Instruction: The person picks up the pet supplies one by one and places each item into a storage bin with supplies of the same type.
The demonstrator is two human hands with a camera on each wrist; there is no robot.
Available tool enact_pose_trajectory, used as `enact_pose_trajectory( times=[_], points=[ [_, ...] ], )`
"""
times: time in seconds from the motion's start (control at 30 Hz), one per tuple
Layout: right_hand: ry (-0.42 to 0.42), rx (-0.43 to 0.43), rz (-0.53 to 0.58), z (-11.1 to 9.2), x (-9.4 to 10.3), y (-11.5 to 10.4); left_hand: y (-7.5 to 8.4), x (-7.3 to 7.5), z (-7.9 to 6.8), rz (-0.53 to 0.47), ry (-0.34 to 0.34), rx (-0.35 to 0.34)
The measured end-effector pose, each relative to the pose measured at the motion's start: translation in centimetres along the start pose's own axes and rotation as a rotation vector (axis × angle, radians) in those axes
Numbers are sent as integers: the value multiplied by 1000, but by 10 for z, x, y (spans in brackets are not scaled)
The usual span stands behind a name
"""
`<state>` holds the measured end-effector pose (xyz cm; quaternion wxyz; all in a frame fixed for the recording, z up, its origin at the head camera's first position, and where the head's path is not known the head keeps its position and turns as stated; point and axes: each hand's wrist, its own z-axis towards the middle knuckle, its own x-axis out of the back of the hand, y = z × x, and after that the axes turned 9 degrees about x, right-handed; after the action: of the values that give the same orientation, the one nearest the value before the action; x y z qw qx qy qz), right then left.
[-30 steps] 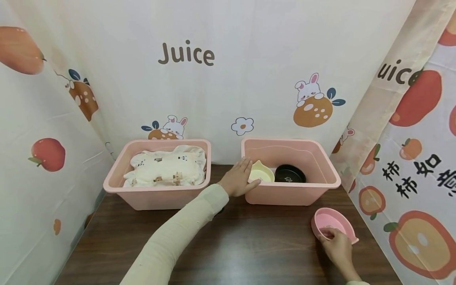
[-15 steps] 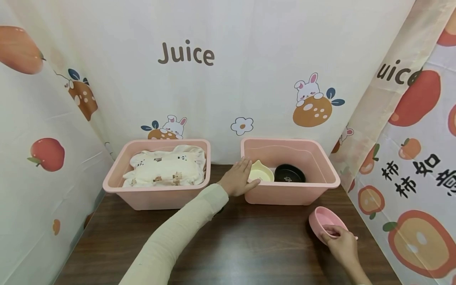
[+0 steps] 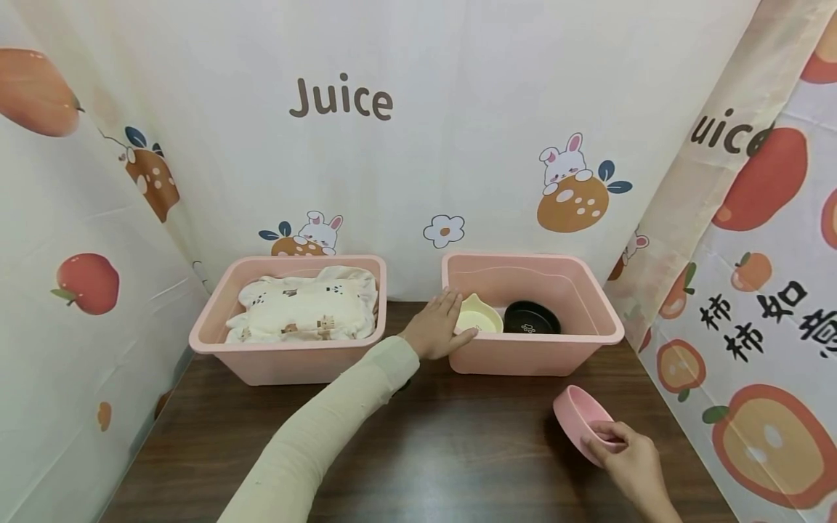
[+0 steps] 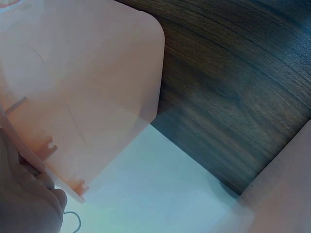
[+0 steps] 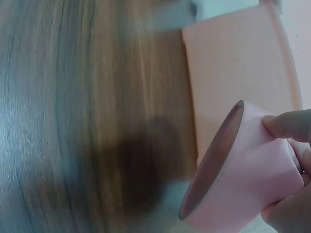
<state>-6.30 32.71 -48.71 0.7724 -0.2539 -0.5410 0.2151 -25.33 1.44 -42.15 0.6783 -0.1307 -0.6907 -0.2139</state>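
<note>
My left hand (image 3: 434,327) rests with straight fingers on the left rim of the right-hand pink bin (image 3: 523,357), its thumb on the front edge. The left wrist view shows that hand (image 4: 26,191) at the rim from below. Inside the bin sit a pale yellow pet bowl (image 3: 480,316) and a black pet bowl (image 3: 532,317) with a paw print. My right hand (image 3: 631,461) pinches the wall of a pink pet bowl (image 3: 575,421), fingers inside it. This bowl is tilted and held over the table in front of the bin; its shadow shows in the right wrist view.
A second pink bin (image 3: 281,363) stands to the left, holding a cream ruffled cushion-like cloth item (image 3: 294,309) with small animal prints. Both bins stand at the back of the dark wooden table (image 3: 445,450), against a printed curtain (image 3: 418,145). A small dark object is mostly hidden under the left forearm.
The pink bowl has been lifted, tipped more steeply and shifted slightly left by my right hand. My left hand and the bins have not moved.
</note>
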Motion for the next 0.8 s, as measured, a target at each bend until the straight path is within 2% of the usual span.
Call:
enact_pose_trajectory(
  times=[0.2, 0.37, 0.47, 0.6, 0.8],
  points=[
    [48, 157, 49, -8, 4, -23, 0, 0, 0, -1, -4, -3],
    [59, 245, 77, -12, 9, -44, 0, 0, -1, -6, -4, -3],
    [97, 305, 115, -13, 11, -55, 0, 1, -2, -12, -5, -3],
    [126, 400, 189, -12, 16, -69, 0, 2, -3, -20, -4, -2],
    [110, 505, 291, -4, 29, -90, 1, 4, -3, -24, -4, -4]
  ],
)
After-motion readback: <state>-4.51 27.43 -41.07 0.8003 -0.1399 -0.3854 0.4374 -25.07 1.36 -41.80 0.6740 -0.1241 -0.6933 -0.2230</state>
